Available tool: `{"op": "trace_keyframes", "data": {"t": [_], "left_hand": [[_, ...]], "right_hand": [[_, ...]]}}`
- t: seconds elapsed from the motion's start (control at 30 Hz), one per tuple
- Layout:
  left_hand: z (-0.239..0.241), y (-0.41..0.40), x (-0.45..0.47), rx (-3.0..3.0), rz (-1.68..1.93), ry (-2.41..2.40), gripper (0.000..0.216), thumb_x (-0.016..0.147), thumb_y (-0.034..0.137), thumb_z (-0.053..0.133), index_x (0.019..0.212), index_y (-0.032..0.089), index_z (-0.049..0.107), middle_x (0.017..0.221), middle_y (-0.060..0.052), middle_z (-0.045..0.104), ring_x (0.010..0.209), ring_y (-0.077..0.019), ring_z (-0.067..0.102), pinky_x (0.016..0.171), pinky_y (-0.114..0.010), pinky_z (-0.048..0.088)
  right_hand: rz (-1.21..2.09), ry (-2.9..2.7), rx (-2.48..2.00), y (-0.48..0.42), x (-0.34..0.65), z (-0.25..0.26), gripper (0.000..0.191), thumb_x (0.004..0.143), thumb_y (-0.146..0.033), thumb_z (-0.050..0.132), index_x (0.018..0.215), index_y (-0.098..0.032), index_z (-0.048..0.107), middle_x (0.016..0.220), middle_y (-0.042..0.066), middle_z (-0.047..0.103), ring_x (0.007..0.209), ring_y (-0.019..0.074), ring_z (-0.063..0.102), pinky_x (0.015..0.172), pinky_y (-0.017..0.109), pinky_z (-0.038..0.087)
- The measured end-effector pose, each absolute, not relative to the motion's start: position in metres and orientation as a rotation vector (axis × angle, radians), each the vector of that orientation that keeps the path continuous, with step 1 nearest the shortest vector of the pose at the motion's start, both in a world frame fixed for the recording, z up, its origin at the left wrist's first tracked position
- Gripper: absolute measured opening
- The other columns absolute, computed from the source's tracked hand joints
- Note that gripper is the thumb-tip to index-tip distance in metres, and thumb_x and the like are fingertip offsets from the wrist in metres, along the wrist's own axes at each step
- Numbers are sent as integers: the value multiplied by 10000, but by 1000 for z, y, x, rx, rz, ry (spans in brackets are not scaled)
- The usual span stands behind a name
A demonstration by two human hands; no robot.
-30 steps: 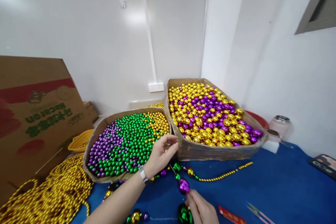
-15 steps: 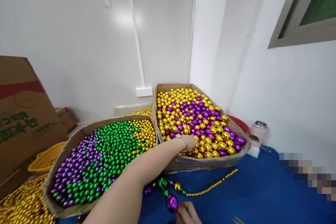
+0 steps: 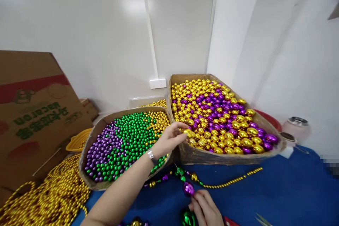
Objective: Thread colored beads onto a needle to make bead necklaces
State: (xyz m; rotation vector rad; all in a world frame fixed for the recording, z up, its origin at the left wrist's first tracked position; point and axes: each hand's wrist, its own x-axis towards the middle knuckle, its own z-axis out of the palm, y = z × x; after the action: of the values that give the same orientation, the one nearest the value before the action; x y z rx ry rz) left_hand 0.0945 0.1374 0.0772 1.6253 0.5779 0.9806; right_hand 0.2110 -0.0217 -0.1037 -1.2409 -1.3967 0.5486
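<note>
My left hand (image 3: 169, 140), with a bracelet at its wrist, pinches a gold bead (image 3: 188, 133) above the near left corner of the carton of gold and purple beads (image 3: 185, 156). Low in the middle, my right hand (image 3: 208, 209) has its fingers closed at a large purple bead (image 3: 188, 188) on a bead strand. Just above it on the strand are green beads (image 3: 180, 171), with a thin pointed tip sticking out. A string of small gold beads (image 3: 225, 186) trails off right on the blue cloth (image 3: 265, 197). A large green bead (image 3: 187, 216) lies below, partly hidden by my right hand.
On the left stands a carton of purple, green and gold beads (image 3: 84, 173). Beyond it are a heap of gold bead strings (image 3: 53, 190), a yellow basket (image 3: 78, 141) and a large cardboard box (image 3: 31, 88). A pink jar (image 3: 296, 129) and scissor-like tips (image 3: 262, 219) are at right.
My left hand has drawn back left out of the bead carton and now has a gold bead in its fingertips. My right hand stays at the purple bead. The camera view has shifted.
</note>
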Motion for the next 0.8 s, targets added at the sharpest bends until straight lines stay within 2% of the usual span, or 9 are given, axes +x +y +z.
{"op": "trace_keyframes", "data": {"t": [0.1, 0.2, 0.4, 0.5, 0.63, 0.8], "left_hand": [[51, 114, 48, 995, 1170, 600, 269, 798, 291, 616, 1051, 215, 565, 963, -34, 607, 794, -143, 608, 667, -240, 496], [20, 94, 19, 643, 1173, 636, 275, 824, 304, 597, 1070, 183, 571, 980, -56, 612, 800, -136, 615, 640, -199, 482], [-10, 70, 0, 586, 1128, 647, 316, 790, 195, 643, 1099, 161, 587, 851, -28, 592, 715, -112, 598, 545, -166, 437], [-15, 67, -5, 554, 1102, 623, 320, 814, 228, 607, 1126, 165, 575, 867, -40, 598, 663, -97, 584, 518, -164, 427], [-21, 68, -11, 538, 1092, 587, 248, 855, 307, 536, 1066, 182, 574, 909, -82, 632, 667, -128, 607, 527, -184, 453], [-25, 67, -15, 551, 1080, 600, 268, 869, 306, 517, 1071, 140, 577, 903, -108, 649, 694, -134, 624, 573, -183, 489]], "right_hand": [[621, -1517, -1233, -21, 215, -94, 246, 937, -341, 371, 883, -226, 582, 853, 42, 578, 624, 121, 633, 593, 164, 527], [583, -1660, -1215, -18, 217, -87, 231, 941, -306, 376, 870, -219, 578, 792, 27, 585, 589, 110, 619, 565, 162, 517], [254, -1816, -1154, -11, 211, -77, 188, 937, -270, 403, 971, -212, 579, 792, 32, 596, 686, 122, 623, 630, 185, 503], [208, -1860, -1158, -11, 207, -76, 203, 943, -254, 384, 997, -202, 573, 791, 37, 587, 676, 118, 619, 626, 184, 500], [182, -1903, -1176, -13, 204, -77, 221, 944, -239, 375, 1022, -189, 575, 779, 37, 579, 647, 112, 610, 608, 182, 497], [167, -1919, -1194, -14, 202, -77, 237, 938, -235, 378, 1043, -182, 584, 782, 41, 590, 655, 119, 617, 606, 188, 500]]}}
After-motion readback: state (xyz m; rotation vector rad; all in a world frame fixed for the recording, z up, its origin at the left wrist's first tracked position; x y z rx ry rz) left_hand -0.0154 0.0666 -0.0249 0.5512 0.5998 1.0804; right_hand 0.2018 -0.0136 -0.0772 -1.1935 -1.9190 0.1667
